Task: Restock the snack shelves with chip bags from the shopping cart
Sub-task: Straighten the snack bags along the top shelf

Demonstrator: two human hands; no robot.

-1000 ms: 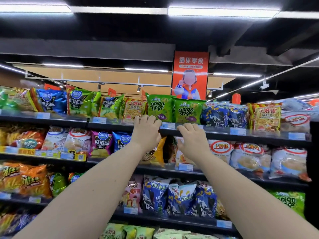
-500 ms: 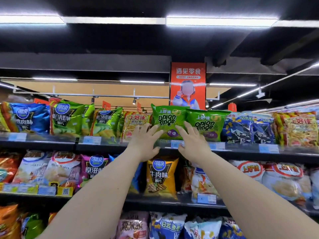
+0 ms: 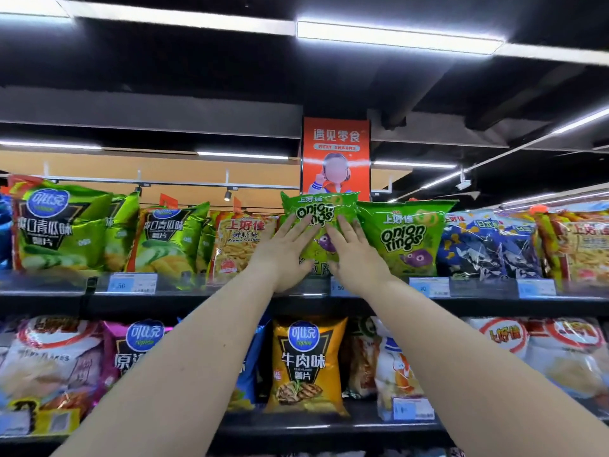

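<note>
Glossy green onion-rings bag (image 3: 316,222) — left hand (image 3: 286,255), right hand (image 3: 354,257) pressed flat, fingers splayed.

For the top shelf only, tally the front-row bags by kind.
Cucumber chips: 2
Prawn crackers: 1 in full view; another at the right edge looks alike
Onion rings: 2
Blue fish-print bags: 1, perhaps 2 overlapping
Total: about 7
</note>
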